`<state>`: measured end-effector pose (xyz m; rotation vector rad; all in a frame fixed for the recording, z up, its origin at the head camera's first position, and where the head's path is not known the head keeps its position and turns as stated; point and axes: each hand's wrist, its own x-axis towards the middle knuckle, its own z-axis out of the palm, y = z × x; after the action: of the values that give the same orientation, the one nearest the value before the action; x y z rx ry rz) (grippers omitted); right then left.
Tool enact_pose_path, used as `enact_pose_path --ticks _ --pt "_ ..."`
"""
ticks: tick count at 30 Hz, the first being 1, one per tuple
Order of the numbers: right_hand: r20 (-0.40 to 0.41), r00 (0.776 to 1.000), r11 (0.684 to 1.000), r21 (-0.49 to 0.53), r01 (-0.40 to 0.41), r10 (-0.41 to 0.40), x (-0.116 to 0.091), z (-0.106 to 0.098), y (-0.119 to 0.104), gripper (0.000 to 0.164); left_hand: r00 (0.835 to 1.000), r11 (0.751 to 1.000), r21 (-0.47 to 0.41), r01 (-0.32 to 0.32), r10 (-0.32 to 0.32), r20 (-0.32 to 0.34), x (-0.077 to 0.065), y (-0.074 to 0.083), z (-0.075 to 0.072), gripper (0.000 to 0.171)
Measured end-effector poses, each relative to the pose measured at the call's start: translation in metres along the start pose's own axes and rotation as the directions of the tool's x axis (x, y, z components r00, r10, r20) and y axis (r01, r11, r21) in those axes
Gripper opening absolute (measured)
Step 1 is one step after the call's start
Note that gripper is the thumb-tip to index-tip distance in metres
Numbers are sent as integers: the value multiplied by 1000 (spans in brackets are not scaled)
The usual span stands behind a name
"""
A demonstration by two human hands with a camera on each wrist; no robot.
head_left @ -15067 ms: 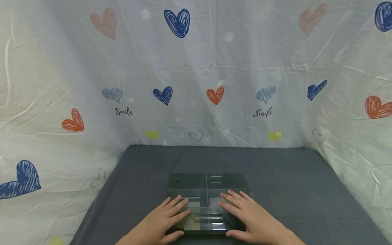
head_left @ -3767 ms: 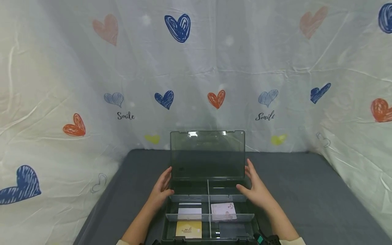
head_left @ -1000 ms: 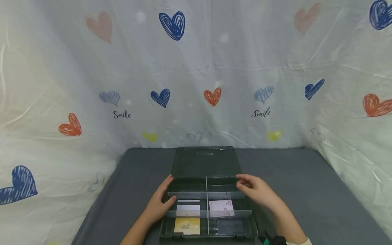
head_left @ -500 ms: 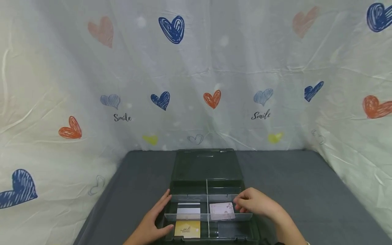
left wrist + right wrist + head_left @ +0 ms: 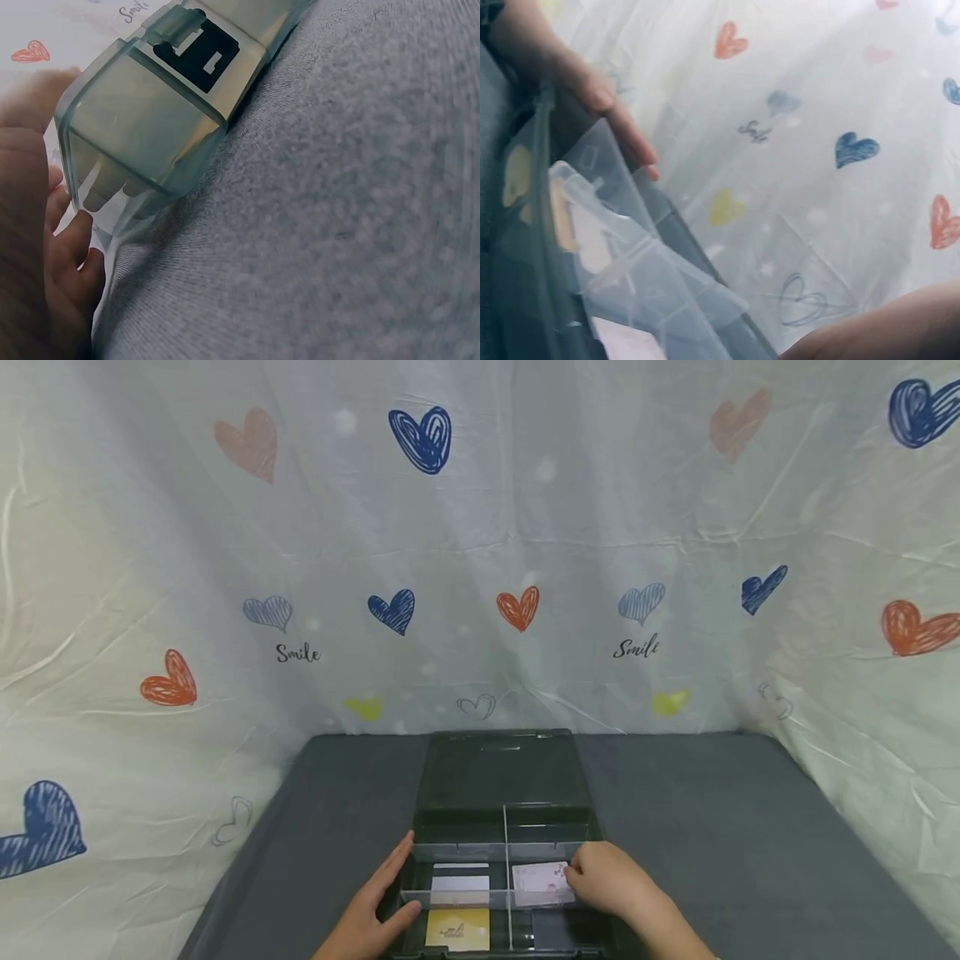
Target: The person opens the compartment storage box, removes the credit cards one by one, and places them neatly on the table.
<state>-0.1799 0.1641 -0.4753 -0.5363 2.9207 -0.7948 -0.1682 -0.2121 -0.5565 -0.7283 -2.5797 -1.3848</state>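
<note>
A dark translucent compartment box (image 5: pixel 408 943) lies with its lid (image 5: pixel 502 777) folded back. My left hand (image 5: pixel 372 906), fingers extended, rests along its left side; the left wrist view shows that hand (image 5: pixel 71 247) at the box's end wall (image 5: pixel 135 120). My right hand (image 5: pixel 609 878) reaches into the middle right compartment with bent fingers at the right edge of a pink patterned card (image 5: pixel 538 881). Its fingertips are hidden, so a grip on the card cannot be made out. A white card with a dark stripe (image 5: pixel 460 883) lies middle left, a yellow card (image 5: pixel 457 928) front left.
A dark card (image 5: pixel 558 929) lies in the front right compartment. Clear dividers (image 5: pixel 507 835) stand between compartments. Grey cloth (image 5: pixel 697 810) covers the table. A white curtain with hearts (image 5: pixel 480 527) hangs behind and at both sides.
The box, closed at first, had its lid raised and then laid back. Over the last second my right hand came down from the rear right corner to the pink card; my left hand slid nearer.
</note>
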Motion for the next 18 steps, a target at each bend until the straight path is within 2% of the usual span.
enact_pose_path --ticks 3,11,15,18 --pt "-58 998 997 -60 -41 37 1 9 -4 51 1000 1000 7 -13 13 -12 0 1 1 72" --pt "-166 980 985 -111 -130 110 2 18 -16 44 996 996 12 -94 94 -12 -1 0 0 74" --pt "-171 976 984 -88 -155 139 3 20 -16 44 991 991 -6 -131 131 -5 0 -1 -1 72" --pt "-161 974 983 -58 -172 161 4 22 -15 45 992 992 -14 -128 128 -4 1 -1 -1 73"
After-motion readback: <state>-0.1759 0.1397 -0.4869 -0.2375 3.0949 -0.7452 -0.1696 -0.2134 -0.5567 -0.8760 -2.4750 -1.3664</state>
